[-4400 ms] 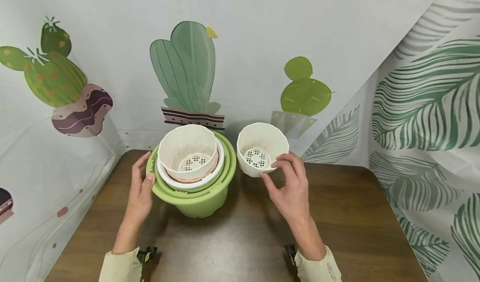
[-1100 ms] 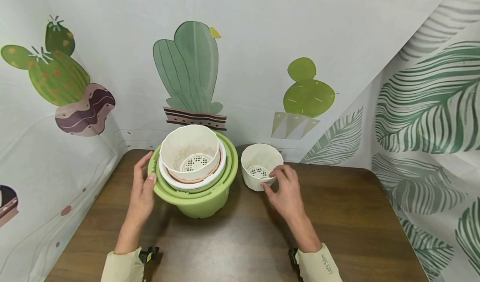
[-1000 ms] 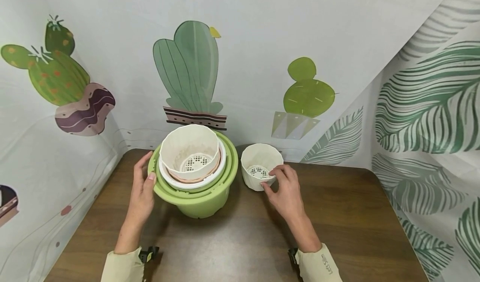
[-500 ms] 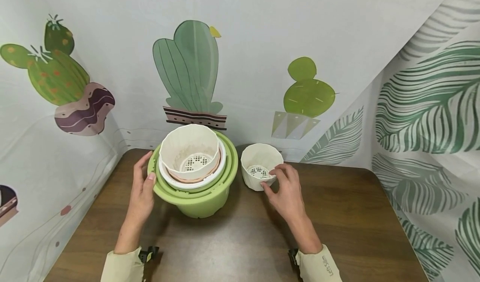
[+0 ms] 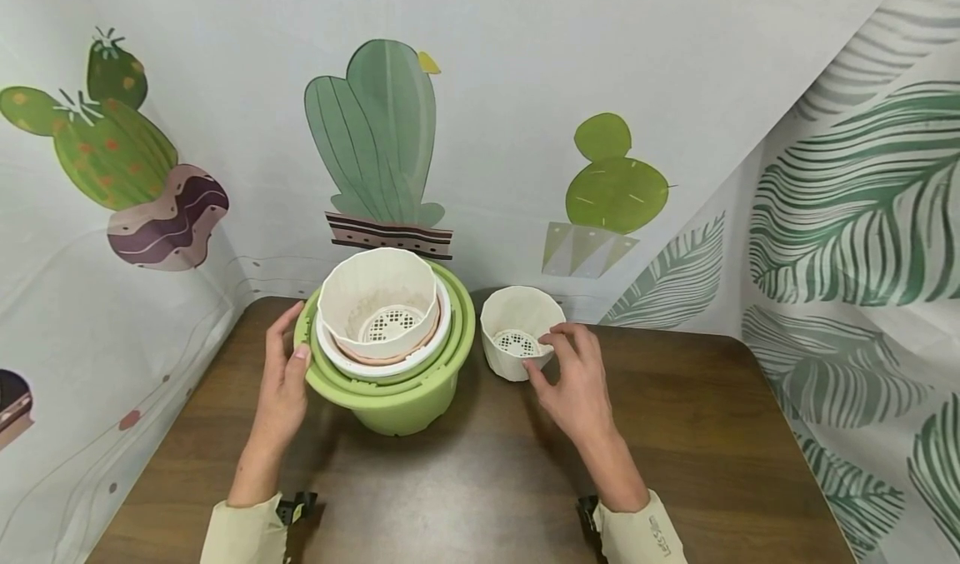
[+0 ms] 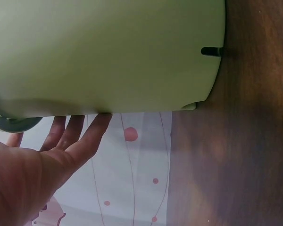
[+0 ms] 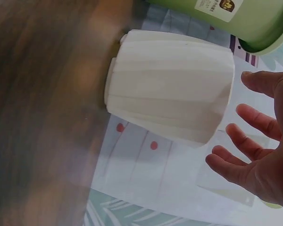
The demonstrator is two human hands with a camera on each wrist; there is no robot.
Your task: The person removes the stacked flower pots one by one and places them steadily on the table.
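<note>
A large green flowerpot (image 5: 408,414) stands on the table at the left, with smaller green, white (image 5: 442,331), pink and cream pots nested inside it. The innermost cream pot (image 5: 378,301) rises above the others and has a perforated bottom. My left hand (image 5: 283,381) holds the big pot's rim from the left, thumb over the edge; its fingers (image 6: 92,136) lie against the wall below. A second, small cream flowerpot (image 7: 172,84) stands upright to the right of the stack. Around its near right rim is my right hand (image 5: 573,381), thumb and fingers spread and apart from it.
The brown wooden table (image 5: 420,497) runs up to a cloth backdrop (image 5: 510,131) printed with cacti and leaves, close behind the pots. A printed label (image 7: 219,7) shows on the green pot's side.
Over the last few seconds my right hand has lowered the small cream flowerpot onto the table. Just now its fingers have loosened from the rim. My left hand has stayed on the green pot.
</note>
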